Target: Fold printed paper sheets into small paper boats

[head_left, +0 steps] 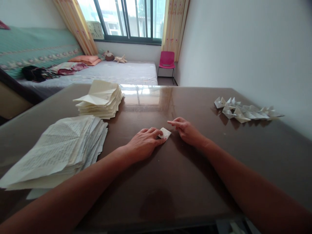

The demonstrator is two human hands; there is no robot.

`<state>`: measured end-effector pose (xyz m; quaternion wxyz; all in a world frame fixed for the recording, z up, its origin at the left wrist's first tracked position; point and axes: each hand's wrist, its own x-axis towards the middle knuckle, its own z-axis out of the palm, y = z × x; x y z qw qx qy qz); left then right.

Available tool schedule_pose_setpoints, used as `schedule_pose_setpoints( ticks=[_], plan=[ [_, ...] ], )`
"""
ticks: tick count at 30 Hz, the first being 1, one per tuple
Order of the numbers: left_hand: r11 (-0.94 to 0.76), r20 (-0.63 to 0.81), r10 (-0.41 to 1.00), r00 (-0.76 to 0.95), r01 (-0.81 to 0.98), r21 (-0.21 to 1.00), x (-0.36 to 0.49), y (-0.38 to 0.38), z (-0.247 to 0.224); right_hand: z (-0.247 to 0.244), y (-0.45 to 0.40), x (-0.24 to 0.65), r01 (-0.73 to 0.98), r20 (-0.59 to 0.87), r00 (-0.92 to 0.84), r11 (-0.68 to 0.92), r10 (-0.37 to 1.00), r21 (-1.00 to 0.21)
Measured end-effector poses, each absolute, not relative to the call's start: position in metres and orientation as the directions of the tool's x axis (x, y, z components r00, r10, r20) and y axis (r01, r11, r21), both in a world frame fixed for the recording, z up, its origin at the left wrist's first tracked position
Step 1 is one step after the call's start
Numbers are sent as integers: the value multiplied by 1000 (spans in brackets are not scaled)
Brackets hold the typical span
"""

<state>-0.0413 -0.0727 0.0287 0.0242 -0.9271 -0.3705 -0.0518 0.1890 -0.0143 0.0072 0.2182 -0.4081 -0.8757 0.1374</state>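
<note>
A small folded paper (166, 133) lies on the brown glossy table (156, 182), with printed marks on its pale surface. The fingertips and thumb of my left hand (146, 140) rest on its left and lower edges and hold it against the tabletop. Just right of the paper, my right hand (187, 130) is raised a little, its index finger pointing left and the other fingers curled. It does not touch the paper. Whether anything small is between its curled fingers is hidden.
Two paper stacks, one printed (60, 146) and one cream (99, 100), sit at the left. Several folded paper shapes (253, 113) stand at the right back. Beyond are a bed (126, 73), a pink chair (167, 60) and a window.
</note>
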Motion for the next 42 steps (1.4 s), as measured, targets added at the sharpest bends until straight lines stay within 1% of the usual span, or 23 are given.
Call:
schedule_pose_setpoints(
  ticks=[1, 2, 5, 7, 9, 11, 15, 20, 22, 24, 27, 29, 31, 34, 37, 39, 42],
  plan=[
    [-724, 115, 685, 720, 690, -6, -41, -73, 28, 10, -17, 189, 652, 271, -593, 650, 758, -390],
    [-724, 118, 684, 720, 689, -8, -41, -73, 28, 13, -22, 187, 659, 251, -628, 675, 737, -333],
    [-729, 134, 676, 725, 684, -27, -38, -75, 27, 26, -41, 179, 683, 130, -713, 724, 689, -92],
    [-733, 140, 669, 730, 679, -38, -37, -75, 26, 33, -54, 173, 700, 63, -714, 713, 697, 38],
    [-734, 133, 668, 732, 678, -41, -35, -76, 26, 39, -63, 170, 701, 26, -710, 703, 703, 122],
    [-726, 115, 678, 726, 686, -45, -33, -77, 27, 43, -68, 170, 693, 0, -712, 703, 702, 162],
    [-718, 96, 688, 719, 694, -47, -32, -80, 26, 46, -69, 170, 689, -24, -711, 703, 703, 176],
    [-740, 180, 663, 726, 673, 10, -34, -75, 19, 36, -63, 168, 685, 45, -725, 712, 687, 156],
    [-741, 194, 663, 723, 671, 32, -34, -74, 19, 36, -62, 169, 679, 51, -731, 717, 681, 158],
    [-740, 176, 666, 725, 673, 25, -32, -74, 21, 40, -63, 171, 652, 26, -755, 746, 655, 139],
    [-735, 122, 672, 730, 678, -13, -29, -78, 26, 47, -65, 174, 609, -16, -791, 789, 612, 78],
    [-729, 112, 679, 726, 684, -15, -28, -79, 28, 47, -64, 175, 612, -2, -790, 789, 613, 52],
    [-719, 145, 689, 710, 695, 14, -29, -78, 26, 41, -61, 174, 633, 41, -774, 773, 632, 42],
    [-709, 248, 692, 678, 703, 53, -30, -73, 22, 28, -52, 171, 672, 94, -740, 739, 666, 50],
    [-722, 306, 663, 684, 692, 18, -28, -71, 19, 21, -48, 170, 689, 105, -724, 720, 682, 76],
    [-727, 295, 648, 702, 685, -34, -26, -73, 20, 22, -50, 171, 681, 104, -732, 727, 674, 86],
    [-710, 236, 656, 717, 692, -130, -22, -79, 20, 30, -61, 172, 653, 89, -758, 752, 647, 90]
  ],
)
